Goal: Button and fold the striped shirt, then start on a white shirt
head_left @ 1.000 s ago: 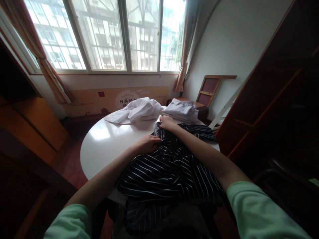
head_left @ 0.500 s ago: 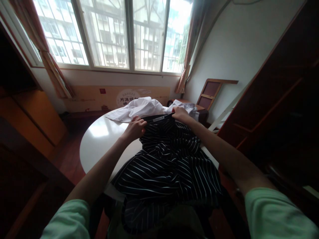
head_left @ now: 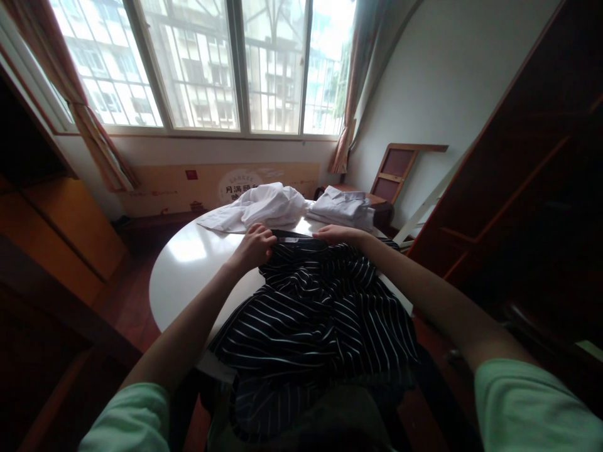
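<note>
Black cloth garment w/ thin white stripes (head_left: pixel 301 314) lies bunched at centre of frame on a round, glossy white table (head_left: pixel 186 289), its lower part reaching past the near table edge at bottom centre. L hand (head_left: pixel 258 243), just left of centre, has its fingers curled & pinches the garment's far edge near the left end; R hand (head_left: pixel 338 235), just right of centre, pinches the same edge farther right, thumb position hard to tell. Hands are apart, edge stretched betw. them. A small pale label (head_left: pixel 288 240) sits along that edge betw. the hands; any print on it is too small to read. Behind, mid-frame, a crumpled white cloth garment (head_left: pixel 271 207) lies on the table; to its right, a flat folded pile of white clothes (head_left: pixel 342 208). Beyond, below a barred, white-framed window (head_left: pixel 193 75) at top, a long tan printed board (head_left: pixel 162 181) has dark Chinese characters in a pale circle: top line reads 月满颐, next char. partly hidden; lower line starts w/ 映, rest blocked by white cloth. Red square mark (head_left: pixel 191 174) on the board's left part, text illegible. Light green short sleeves (head_left: pixel 129 417) show at bottom L & R corners.
</note>
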Demonstrator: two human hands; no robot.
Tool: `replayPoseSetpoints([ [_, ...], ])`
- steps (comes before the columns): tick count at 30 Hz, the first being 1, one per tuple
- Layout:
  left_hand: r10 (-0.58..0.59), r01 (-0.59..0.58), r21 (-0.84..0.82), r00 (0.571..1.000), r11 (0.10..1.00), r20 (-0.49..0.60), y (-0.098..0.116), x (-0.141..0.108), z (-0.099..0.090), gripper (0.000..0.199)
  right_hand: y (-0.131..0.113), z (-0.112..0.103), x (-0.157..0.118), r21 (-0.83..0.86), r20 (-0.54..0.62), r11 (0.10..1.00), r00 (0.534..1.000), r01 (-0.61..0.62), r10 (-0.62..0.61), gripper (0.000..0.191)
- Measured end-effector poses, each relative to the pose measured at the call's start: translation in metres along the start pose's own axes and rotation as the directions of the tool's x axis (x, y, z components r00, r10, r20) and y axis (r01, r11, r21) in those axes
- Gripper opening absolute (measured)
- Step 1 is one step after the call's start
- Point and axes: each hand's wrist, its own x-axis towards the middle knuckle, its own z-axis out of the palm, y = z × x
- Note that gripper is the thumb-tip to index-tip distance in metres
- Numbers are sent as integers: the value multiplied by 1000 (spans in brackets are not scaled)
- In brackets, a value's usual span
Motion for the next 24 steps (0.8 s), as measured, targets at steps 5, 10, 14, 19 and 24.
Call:
replayPoseSetpoints([
  [5,15,-15,3,1000,1000,-27,2,1,-3,13,-5,-2,-4,148,183,989,983,-27,0,22],
  [10,19,-17,46,998,999,-60,3,1,-5,14,-13,-5,-3,108,149,994,989,-25,9,20],
  [14,12,-8,46,996,999,-90,0,0,-5,14,-24,-10,-2,-194,-128,981,992,-20,-5,13],
  [19,-8,9,14,995,1000,-98,0,0,-7,15,-41,-17,-7,-547,-432,814,899,-193,-77,18],
  [24,-34,33,-11,994,999,-106,2,2,-10,16,-47,-27,-10,-582,-500,748,866,-319,-19,31],
])
